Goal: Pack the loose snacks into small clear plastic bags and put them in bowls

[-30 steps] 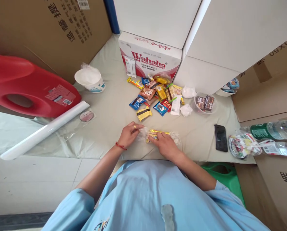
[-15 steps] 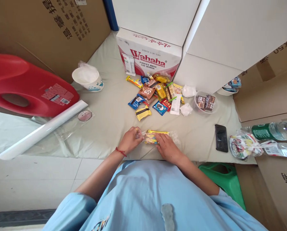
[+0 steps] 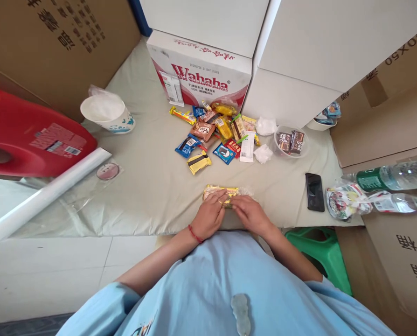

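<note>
Close to the table's front edge lies a yellow snack packet [image 3: 211, 188] with clear plastic wrap [image 3: 246, 191] around it, crumpled at the right end. My left hand [image 3: 209, 215] rests on the packet, its fingers stretched out and pressing it from above. Just right of it, my right hand [image 3: 251, 213] has its fingers bent and drawn together at the packet's lower right edge, on the wrap; the fingertips are partly hidden. Beyond the hands is a pile of wrapped snacks [image 3: 202, 129], with a yellow striped packet [image 3: 199, 162] nearest.
A clear bowl [image 3: 307, 147] holds brown cocoa packets. Nearby are crumpled white wads [image 3: 263, 153], a phone [image 3: 315, 192] and plastic bottles [image 3: 400, 175]. At left are a paper cup [image 3: 121, 122], a white roll [image 3: 51, 196] and a red jug [image 3: 37, 135]. A Wahaha carton [image 3: 203, 77] stands behind.
My left hand has left the wrap's left end and moved right onto the packet. My right hand has slid off the packet's top to its lower right edge, fingers now bent.
</note>
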Available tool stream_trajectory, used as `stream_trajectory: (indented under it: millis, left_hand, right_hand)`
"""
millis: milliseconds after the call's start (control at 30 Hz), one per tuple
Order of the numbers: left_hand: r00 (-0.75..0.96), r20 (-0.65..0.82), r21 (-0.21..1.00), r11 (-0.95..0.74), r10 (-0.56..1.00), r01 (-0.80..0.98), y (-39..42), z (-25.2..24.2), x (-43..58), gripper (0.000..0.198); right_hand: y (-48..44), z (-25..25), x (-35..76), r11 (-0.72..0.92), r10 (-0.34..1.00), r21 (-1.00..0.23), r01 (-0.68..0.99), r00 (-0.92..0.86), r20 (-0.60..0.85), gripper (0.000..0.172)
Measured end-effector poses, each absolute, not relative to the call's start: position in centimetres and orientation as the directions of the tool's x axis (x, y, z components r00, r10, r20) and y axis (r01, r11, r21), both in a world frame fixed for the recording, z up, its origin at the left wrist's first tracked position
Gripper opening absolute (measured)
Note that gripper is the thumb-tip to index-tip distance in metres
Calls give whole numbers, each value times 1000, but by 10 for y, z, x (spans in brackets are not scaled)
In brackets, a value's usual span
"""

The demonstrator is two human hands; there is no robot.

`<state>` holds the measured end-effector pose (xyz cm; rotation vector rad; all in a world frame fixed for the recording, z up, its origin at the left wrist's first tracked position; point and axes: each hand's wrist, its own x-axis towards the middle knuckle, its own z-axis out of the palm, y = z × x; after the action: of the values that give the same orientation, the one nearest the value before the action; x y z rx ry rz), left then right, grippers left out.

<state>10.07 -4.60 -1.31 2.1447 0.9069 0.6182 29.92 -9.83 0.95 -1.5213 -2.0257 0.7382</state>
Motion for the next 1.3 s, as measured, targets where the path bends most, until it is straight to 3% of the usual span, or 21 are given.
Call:
stream_trajectory:
  millis: [100,167,233,333,433,533,667,900,1033,1133,1200,1300]
  left_hand:
    - [680,202,681,-600,704,419,-50,-22,98,47]
    - [697,216,644,-636,684,425,-52,-26,97,50]
    - [712,214,617,-657,669,432,-53,-30,96,55]
    - [725,209,595,-674,656,438,-54,-34,96,62]
    - [737,216,579,-692,641,432,-56,-37,96,65]
    - [754,201,554,-707,626,439,-57,-40,97,62]
    - [785,226,562,-735,577,379,-55,-43,93,57]
    - [656,523,643,-757,544,116,-52,-48,55,51]
    - [540,377,649,-630,753,426,-45,-46,51,46]
    - [557,231,616,-563,798,551,-36,-45,57,46]
    - [587,210,602,-576,782,553,-32,-45,61,46]
    - [577,263,638,-588,773,497,-31,-46,60,45]
  right_hand:
    - [-101,2,315,-117,979,-601,791,192,63,37]
    - [-100,-6,320,-229,946,-520,823,314,81,46]
    - [-98,-10,322,-215,957,-500,839,282,61,36]
    - [-96,-7,321,-159,975,-595,788,219,31,17]
    - [-93,9,314,-203,971,-739,643,228,-68,17]
    - [-79,24,294,-238,968,-785,573,204,-144,18]
    - [-52,26,259,-142,990,-697,703,94,-107,11]
    - [-46,7,241,-64,996,-643,763,4,-94,20]
    - [-54,5,242,-26,999,-631,775,-6,-49,20]
    - [-54,8,237,-56,998,-629,776,65,-9,22]
    - [-53,11,230,-59,998,-552,832,55,-25,24]
    - [-54,19,217,-12,986,-329,944,-44,-160,23]
